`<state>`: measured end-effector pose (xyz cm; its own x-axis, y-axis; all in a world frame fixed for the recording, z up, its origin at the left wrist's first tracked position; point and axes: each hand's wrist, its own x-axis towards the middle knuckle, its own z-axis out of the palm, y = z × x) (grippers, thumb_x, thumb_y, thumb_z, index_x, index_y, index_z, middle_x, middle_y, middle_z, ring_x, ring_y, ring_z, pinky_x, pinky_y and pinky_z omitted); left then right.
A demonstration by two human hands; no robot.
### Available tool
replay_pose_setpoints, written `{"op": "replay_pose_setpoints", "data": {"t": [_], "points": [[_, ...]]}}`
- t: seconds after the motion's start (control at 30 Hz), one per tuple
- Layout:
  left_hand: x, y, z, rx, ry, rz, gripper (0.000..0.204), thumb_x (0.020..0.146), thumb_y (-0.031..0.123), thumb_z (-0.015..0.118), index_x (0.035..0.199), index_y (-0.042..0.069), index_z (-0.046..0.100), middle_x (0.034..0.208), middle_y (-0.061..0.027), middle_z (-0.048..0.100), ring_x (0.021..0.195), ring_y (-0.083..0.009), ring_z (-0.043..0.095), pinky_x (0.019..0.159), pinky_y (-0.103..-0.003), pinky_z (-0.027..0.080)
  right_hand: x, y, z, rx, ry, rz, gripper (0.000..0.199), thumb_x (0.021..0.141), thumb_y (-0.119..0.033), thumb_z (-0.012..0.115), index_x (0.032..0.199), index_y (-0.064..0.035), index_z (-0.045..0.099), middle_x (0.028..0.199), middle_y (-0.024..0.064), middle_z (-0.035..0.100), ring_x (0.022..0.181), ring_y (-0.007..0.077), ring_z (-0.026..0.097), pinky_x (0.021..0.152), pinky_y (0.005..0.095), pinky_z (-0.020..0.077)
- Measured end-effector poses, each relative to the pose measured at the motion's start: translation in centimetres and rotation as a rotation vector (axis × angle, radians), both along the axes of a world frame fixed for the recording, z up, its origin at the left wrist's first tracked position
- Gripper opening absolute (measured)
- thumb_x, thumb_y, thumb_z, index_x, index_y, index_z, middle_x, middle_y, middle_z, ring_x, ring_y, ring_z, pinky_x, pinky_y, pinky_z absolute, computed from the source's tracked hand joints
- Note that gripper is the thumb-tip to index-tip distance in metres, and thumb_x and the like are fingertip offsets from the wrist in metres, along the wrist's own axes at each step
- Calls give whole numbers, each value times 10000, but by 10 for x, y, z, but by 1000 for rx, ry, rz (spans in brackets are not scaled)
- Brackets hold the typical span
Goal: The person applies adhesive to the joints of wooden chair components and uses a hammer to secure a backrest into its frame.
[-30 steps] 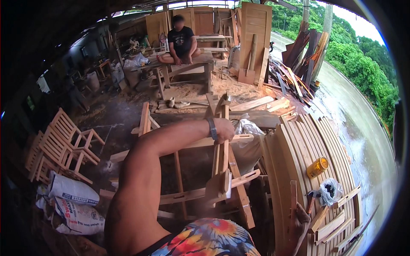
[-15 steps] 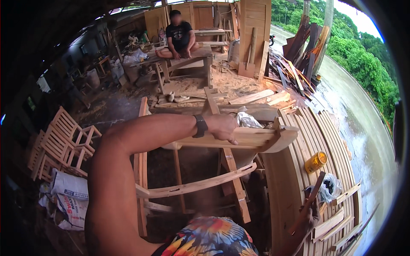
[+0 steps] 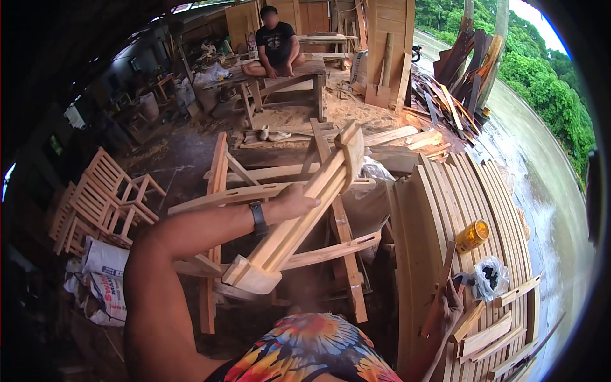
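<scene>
My left hand point(image 3: 294, 205), with a dark watch at the wrist, is closed around a pale wooden frame piece point(image 3: 289, 240). It has long parallel rails joined by a curved block at each end, and it slants from near left to far right. Beneath it, two curved slotted rails point(image 3: 340, 249) lie across wooden supports point(image 3: 349, 280). At the right, my right hand point(image 3: 450, 305) is wrapped round a reddish-brown wooden stick point(image 3: 447, 264), low over the stacked boards. Part of its grip is hidden.
Long boards point(image 3: 439, 197) are stacked at the right, bearing an amber jar point(image 3: 472, 235), a plastic bag point(image 3: 491, 277) and short offcuts point(image 3: 487, 334). Slatted chairs point(image 3: 105, 191) and white sacks point(image 3: 105, 280) stand left. A person point(image 3: 275, 48) sits on a far bench point(image 3: 299, 81).
My left hand has swung the wooden frame piece from crosswise to a slant, bringing its left end nearer me. The curved rail behind it now shows. My right hand still grips the stick.
</scene>
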<state>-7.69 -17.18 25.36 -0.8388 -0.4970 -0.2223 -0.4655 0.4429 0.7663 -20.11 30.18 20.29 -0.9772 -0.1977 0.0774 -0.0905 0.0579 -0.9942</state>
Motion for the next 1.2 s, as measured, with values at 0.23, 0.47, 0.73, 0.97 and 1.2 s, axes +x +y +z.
{"op": "replay_pose_setpoints", "data": {"t": [0.23, 0.47, 0.73, 0.97, 1.2], "points": [[14, -71, -84, -59, 234, 186, 503, 895, 313, 710, 1099, -147, 697, 926, -212, 743, 859, -257, 743, 785, -409, 572, -6, -33, 1, 23, -37, 95, 382, 1012, -99, 629, 1386, -28, 656, 936, -4, 704, 788, 55, 574, 706, 203, 446], [30, -71, -84, 268, 274, 242, 475, 917, 260, 717, 1110, -172, 680, 995, -218, 724, 828, -243, 727, 729, -390, 590, 9, -57, -2, 47, 26, 203, 387, 1008, -99, 648, 1389, -29, 652, 1049, 41, 745, 820, 69, 620, 756, 222, 489], [27, -101, -96, 66, 190, 258, 467, 929, 284, 689, 1069, -161, 689, 879, -200, 721, 802, -246, 726, 719, -393, 573, 36, -100, 11, 94, -18, 237, 356, 1017, -107, 644, 1364, -37, 675, 1059, 24, 755, 896, 60, 650, 812, 235, 528], [20, -79, -70, -46, 209, 279, 564, 900, 360, 704, 1051, -183, 675, 917, -322, 730, 922, -367, 759, 802, -433, 571, 40, -149, 1, 67, -33, 280, 355, 1021, -104, 640, 1370, -42, 671, 1058, 46, 756, 896, 68, 659, 813, 226, 538], [19, -68, -75, -196, 151, 271, 603, 933, 398, 710, 1114, -174, 648, 1005, -361, 709, 1017, -422, 728, 852, -444, 560, 6, -264, 19, 186, 60, 505, 363, 1016, -124, 650, 1358, -6, 665, 1062, 66, 754, 911, 107, 665, 834, 276, 547]]}}
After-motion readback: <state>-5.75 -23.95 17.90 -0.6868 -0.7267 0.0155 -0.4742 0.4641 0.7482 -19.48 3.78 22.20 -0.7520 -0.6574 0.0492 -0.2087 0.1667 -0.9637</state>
